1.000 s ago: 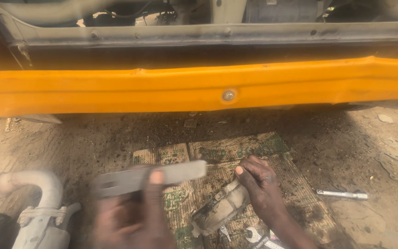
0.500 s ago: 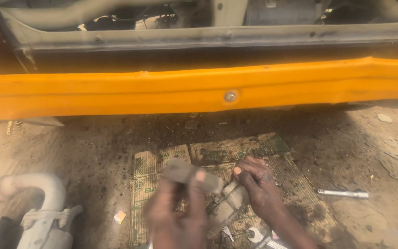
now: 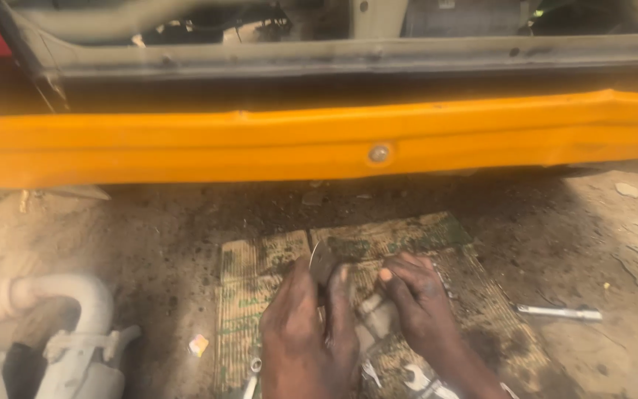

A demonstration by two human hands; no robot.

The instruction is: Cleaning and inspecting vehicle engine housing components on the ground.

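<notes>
A: Your left hand [image 3: 306, 332] is pinching a small metal plate [image 3: 321, 260], thumb and fingers pressed on it so it stands edge-on at twelve o'clock from your knuckles.

B: And the right?

A: Your right hand [image 3: 416, 295] sits at three o'clock from the left one, fingers curled together on a grey part [image 3: 375, 316] between both hands. Whether they truly clamp it, I cannot tell.

B: Where is all this lying?

A: Over the cardboard [image 3: 260, 277] on the dirt, with the orange sill [image 3: 186, 148] at twelve o'clock above.

B: What could go wrong?

A: The plate's edge looks thin; I judge that a slip of your greasy fingers could let it drop into the dirt, or nick your thumb. The spanners [image 3: 407, 378] at six o'clock lie close under your wrists (easy to knock aside). The rod [image 3: 559, 312] at three o'clock is well apart, so a blind reach for it might pull your grip off the part.
</notes>
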